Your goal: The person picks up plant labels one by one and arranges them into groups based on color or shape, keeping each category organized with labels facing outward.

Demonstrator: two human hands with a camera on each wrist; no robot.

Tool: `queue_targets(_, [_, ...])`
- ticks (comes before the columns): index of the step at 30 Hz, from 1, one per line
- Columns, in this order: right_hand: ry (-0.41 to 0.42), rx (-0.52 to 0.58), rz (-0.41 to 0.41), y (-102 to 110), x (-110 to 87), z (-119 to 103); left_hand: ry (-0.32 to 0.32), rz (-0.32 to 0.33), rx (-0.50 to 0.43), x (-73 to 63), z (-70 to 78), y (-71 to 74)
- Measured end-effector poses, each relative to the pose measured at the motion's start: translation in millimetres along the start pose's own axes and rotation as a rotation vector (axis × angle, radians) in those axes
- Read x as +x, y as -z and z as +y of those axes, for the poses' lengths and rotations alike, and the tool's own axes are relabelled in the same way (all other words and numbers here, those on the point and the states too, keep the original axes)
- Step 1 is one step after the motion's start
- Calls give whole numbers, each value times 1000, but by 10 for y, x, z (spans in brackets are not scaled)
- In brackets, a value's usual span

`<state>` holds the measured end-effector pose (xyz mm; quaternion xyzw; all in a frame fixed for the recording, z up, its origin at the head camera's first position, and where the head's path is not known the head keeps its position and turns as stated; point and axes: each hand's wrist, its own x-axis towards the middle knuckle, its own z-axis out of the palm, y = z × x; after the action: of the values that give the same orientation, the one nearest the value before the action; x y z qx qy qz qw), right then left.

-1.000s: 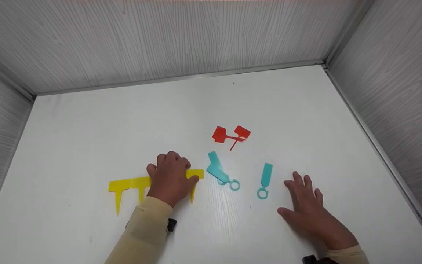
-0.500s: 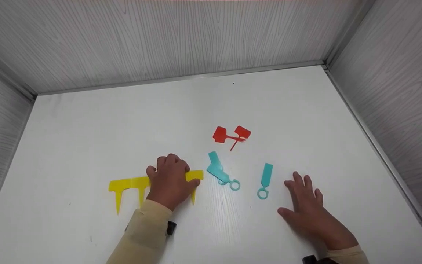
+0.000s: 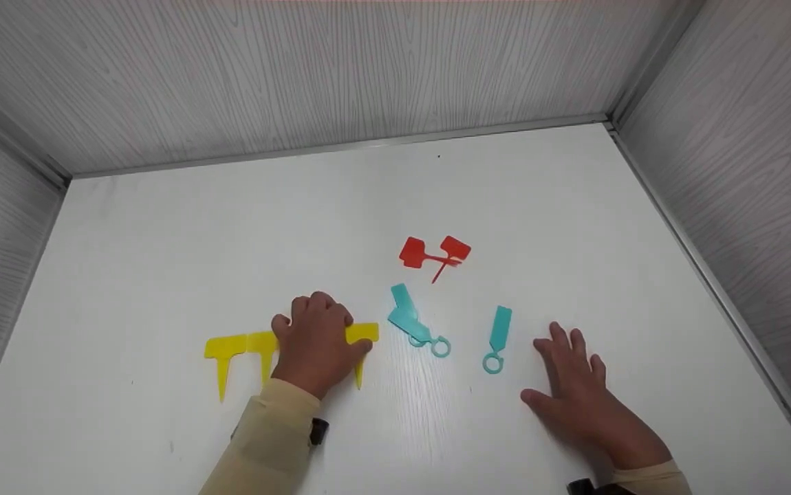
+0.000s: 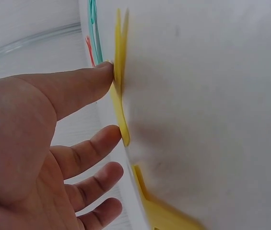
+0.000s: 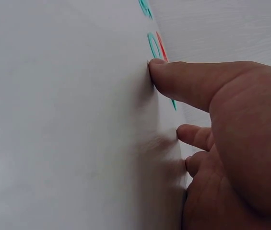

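While the left hand (image 3: 313,344) arches over the tabletop (image 3: 161,261), its thumb and forefinger tips press well apart on a yellow tag (image 3: 363,333), seemingly so that the thin piece can be steered flat without turning. That grip is spread rather than clenched, with the tag directly under its tips; the head's right end shows beyond the thumb, the rest hidden by the hand. Two other yellow tags (image 3: 225,346) lie to the left, heads end to end, presumably for an even row. The right hand (image 3: 571,392) has a wide grip holding nothing, its tips resting on the tabletop right of a single teal tag (image 3: 501,328). Overlapping teal tags (image 3: 408,322) lie between the hands, red tags (image 3: 413,252) farther off.
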<state>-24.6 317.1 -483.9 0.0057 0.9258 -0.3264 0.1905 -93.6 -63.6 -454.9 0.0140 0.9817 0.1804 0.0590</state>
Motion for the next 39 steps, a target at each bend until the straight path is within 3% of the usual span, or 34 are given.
queue_targets(17, [-1, -3, 4, 5, -17, -7, -19, 2, -17, 50, 63, 23])
queue_targets(26, [-14, -14, 13, -14, -3, -14, -32, 14, 25, 96, 283, -36])
queue_targets(32, [-25, -13, 5, -11, -2, -21, -41, -16, 82, 86, 457, -84])
queue_targets(39, [-14, -21, 7, -10, -1, -9, -142, -18, 83, 99, 588, -113])
